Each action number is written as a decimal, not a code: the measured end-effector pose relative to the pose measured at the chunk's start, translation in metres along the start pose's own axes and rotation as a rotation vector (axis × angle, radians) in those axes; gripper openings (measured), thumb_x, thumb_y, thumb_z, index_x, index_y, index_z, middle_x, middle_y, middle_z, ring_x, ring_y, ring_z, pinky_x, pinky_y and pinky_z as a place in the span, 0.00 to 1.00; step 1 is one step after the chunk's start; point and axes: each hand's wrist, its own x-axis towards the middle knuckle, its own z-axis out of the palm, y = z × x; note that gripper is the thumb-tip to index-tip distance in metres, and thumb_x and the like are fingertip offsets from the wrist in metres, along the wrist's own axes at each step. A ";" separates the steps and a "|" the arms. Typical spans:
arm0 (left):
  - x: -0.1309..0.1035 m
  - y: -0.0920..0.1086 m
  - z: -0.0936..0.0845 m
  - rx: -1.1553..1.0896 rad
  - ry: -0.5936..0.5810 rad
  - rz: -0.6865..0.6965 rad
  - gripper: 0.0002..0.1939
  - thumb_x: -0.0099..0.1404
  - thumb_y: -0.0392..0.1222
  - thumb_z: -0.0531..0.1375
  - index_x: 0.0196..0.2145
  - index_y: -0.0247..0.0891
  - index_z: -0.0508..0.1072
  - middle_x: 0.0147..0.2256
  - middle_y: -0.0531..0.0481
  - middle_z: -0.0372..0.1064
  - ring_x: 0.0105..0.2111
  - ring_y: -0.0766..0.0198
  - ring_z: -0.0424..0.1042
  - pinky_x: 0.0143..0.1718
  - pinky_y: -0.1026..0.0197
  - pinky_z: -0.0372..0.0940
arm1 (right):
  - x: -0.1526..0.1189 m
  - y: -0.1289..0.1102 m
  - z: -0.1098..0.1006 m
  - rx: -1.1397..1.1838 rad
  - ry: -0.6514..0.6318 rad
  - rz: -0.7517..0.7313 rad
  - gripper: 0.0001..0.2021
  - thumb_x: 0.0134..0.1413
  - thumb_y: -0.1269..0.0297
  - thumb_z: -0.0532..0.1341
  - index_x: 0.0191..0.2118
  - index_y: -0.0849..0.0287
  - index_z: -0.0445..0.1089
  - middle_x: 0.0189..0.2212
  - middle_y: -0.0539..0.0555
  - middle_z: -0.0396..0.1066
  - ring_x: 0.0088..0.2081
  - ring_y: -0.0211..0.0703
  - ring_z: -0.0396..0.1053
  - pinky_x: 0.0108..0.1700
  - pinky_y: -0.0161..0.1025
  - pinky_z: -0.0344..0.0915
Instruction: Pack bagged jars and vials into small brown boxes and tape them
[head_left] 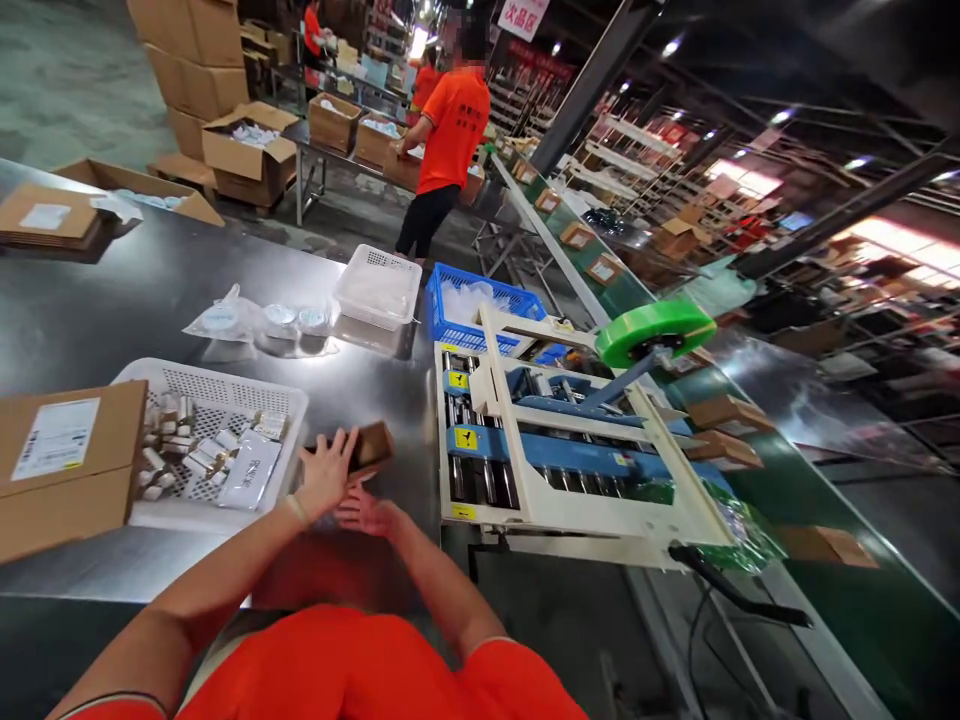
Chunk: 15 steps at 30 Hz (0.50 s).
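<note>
A small brown cardboard box (373,450) is tilted over the metal table, to the right of the white basket. My left hand (328,472) grips it from above and the left, fingers spread across its near end. Just below the box, my right hand (367,512) has its fingers stretched out and apart; whether they touch the underside cannot be made out. Beside my left hand, the white perforated basket (202,376) contains several small white-and-gold cylinders (205,458) and a flat pale packet (250,470) with printing.
A labelled carton (67,470) overlaps the basket's left side. Plastic-wrapped round items (281,318) and a white basket (377,287) lie farther back. A carton-taping machine (555,450) stands right, before a green conveyor (847,560) carrying boxes. A person in orange (456,125) works behind.
</note>
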 end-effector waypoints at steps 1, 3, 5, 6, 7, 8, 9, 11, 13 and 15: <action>-0.001 -0.001 0.000 0.044 -0.008 0.049 0.59 0.75 0.56 0.73 0.94 0.50 0.55 0.86 0.26 0.60 0.80 0.13 0.63 0.71 0.16 0.68 | -0.004 -0.012 -0.011 -0.120 -0.096 0.051 0.21 0.71 0.37 0.73 0.38 0.50 0.81 0.31 0.48 0.86 0.38 0.54 0.92 0.44 0.54 0.90; 0.000 -0.008 0.000 0.084 -0.039 0.147 0.60 0.72 0.54 0.76 0.93 0.54 0.56 0.86 0.30 0.61 0.80 0.13 0.63 0.73 0.17 0.67 | -0.010 -0.053 -0.040 -0.324 -0.266 0.137 0.18 0.66 0.42 0.78 0.38 0.54 0.85 0.27 0.46 0.83 0.28 0.49 0.87 0.34 0.44 0.86; 0.003 -0.020 -0.001 0.089 -0.063 0.274 0.61 0.70 0.52 0.77 0.93 0.55 0.58 0.86 0.35 0.64 0.78 0.17 0.67 0.74 0.20 0.68 | -0.002 -0.112 -0.066 -0.458 -0.323 0.146 0.10 0.64 0.55 0.79 0.41 0.56 0.89 0.29 0.48 0.85 0.28 0.47 0.85 0.33 0.39 0.84; 0.004 -0.025 -0.001 0.083 -0.065 0.326 0.60 0.70 0.51 0.78 0.92 0.55 0.59 0.86 0.37 0.65 0.78 0.19 0.68 0.75 0.22 0.68 | 0.012 -0.145 -0.073 -0.517 -0.269 0.100 0.06 0.66 0.61 0.78 0.43 0.57 0.89 0.31 0.50 0.86 0.30 0.47 0.86 0.36 0.38 0.84; 0.006 -0.030 -0.001 0.075 -0.064 0.358 0.59 0.71 0.51 0.78 0.92 0.55 0.60 0.86 0.38 0.64 0.79 0.20 0.67 0.76 0.22 0.67 | 0.032 -0.179 -0.076 -0.589 -0.152 0.021 0.04 0.69 0.67 0.75 0.45 0.58 0.90 0.33 0.52 0.87 0.33 0.46 0.87 0.40 0.38 0.84; 0.006 -0.032 0.001 0.068 -0.064 0.371 0.58 0.72 0.50 0.78 0.92 0.55 0.61 0.86 0.38 0.63 0.80 0.20 0.65 0.77 0.22 0.67 | 0.058 -0.212 -0.075 -0.656 0.014 -0.080 0.06 0.71 0.71 0.72 0.48 0.60 0.89 0.35 0.53 0.87 0.36 0.46 0.87 0.45 0.38 0.84; 0.006 -0.034 0.004 0.062 -0.065 0.368 0.57 0.73 0.50 0.77 0.92 0.55 0.61 0.87 0.38 0.62 0.82 0.20 0.63 0.78 0.21 0.66 | 0.091 -0.241 -0.070 -0.702 0.230 -0.207 0.09 0.74 0.74 0.70 0.51 0.62 0.89 0.36 0.53 0.87 0.39 0.45 0.86 0.49 0.37 0.82; 0.005 -0.032 0.011 0.054 -0.086 0.358 0.58 0.74 0.49 0.76 0.93 0.55 0.57 0.89 0.38 0.59 0.85 0.19 0.58 0.79 0.18 0.64 | 0.164 -0.286 -0.052 -0.784 0.436 -0.281 0.14 0.75 0.76 0.70 0.60 0.67 0.87 0.44 0.57 0.89 0.46 0.45 0.85 0.57 0.38 0.80; 0.003 -0.029 0.019 0.042 -0.114 0.378 0.59 0.75 0.49 0.74 0.94 0.56 0.53 0.89 0.38 0.57 0.86 0.19 0.56 0.79 0.16 0.62 | 0.236 -0.314 -0.032 -0.815 0.488 -0.292 0.18 0.76 0.75 0.71 0.67 0.70 0.82 0.52 0.60 0.89 0.49 0.42 0.82 0.59 0.37 0.77; 0.002 -0.028 0.026 0.018 -0.114 0.398 0.59 0.77 0.48 0.71 0.95 0.56 0.49 0.90 0.38 0.56 0.85 0.19 0.56 0.79 0.15 0.62 | 0.296 -0.327 -0.016 -0.832 0.488 -0.327 0.21 0.78 0.75 0.70 0.71 0.75 0.78 0.57 0.63 0.89 0.48 0.38 0.79 0.58 0.35 0.74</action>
